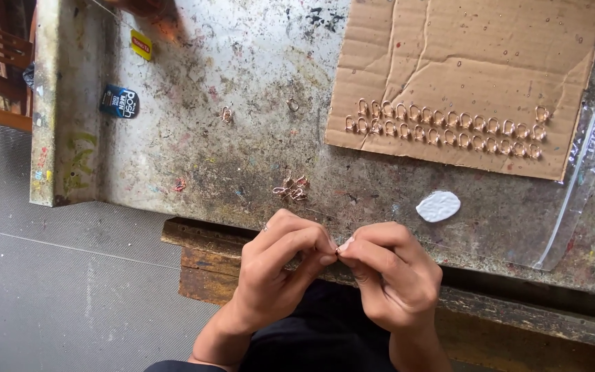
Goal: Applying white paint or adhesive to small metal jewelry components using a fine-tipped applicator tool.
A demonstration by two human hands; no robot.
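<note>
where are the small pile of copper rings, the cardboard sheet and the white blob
small pile of copper rings [292, 189], head view, middle of the cluster
cardboard sheet [476, 48], head view, bare upper part
white blob [439, 206], head view, its centre

white putty blob [438, 206], clear plastic bag [576, 200], blue sticker [119, 102]

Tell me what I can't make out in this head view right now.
- Piece pinched between left hand and right hand: hidden by fingertips.
- Small copper loops in the loose pile: too small to count.
- Clear plastic bag: contents unreadable through glare.
- Object at the top edge: cut off and blurred.
</note>
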